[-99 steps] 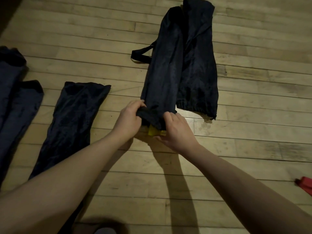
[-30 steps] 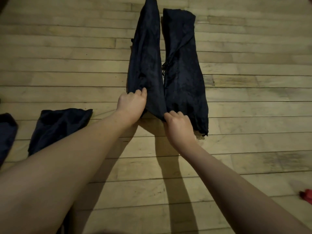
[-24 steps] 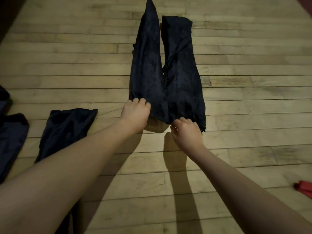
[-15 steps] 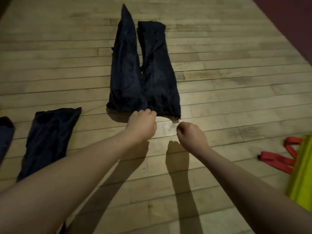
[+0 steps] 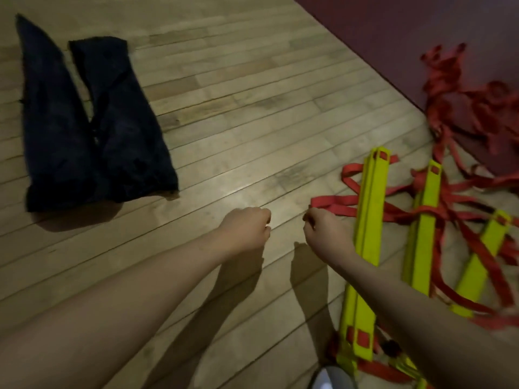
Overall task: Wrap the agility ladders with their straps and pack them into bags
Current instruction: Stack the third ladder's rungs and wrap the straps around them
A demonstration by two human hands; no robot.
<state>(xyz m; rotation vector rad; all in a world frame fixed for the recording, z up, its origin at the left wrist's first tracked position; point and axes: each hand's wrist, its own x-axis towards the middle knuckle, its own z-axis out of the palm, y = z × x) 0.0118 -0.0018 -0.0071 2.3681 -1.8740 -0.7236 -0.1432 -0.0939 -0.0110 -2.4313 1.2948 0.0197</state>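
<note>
The wooden floor carries everything here, and a dark red mat covers its far corner, well beyond the right hand. Far to the left of both hands lie two dark bags, side by side and touching, flat on the boards. Just to the right of the right hand lies a bundle of yellow ladder rungs, stacked together, with a red strap running out from it toward the hand. More yellow rungs lie further right, crossed by loose red straps, and a tangled heap of red straps sits beyond them at the mat's edge.

Both arms reach forward over the floor. The left hand is a loose fist with the fingers curled in, and it holds nothing; it hangs above bare boards. The right hand also has curled fingers, and its fingertips are at the near end of the red strap, but I cannot tell if they pinch it or only touch it.
</note>
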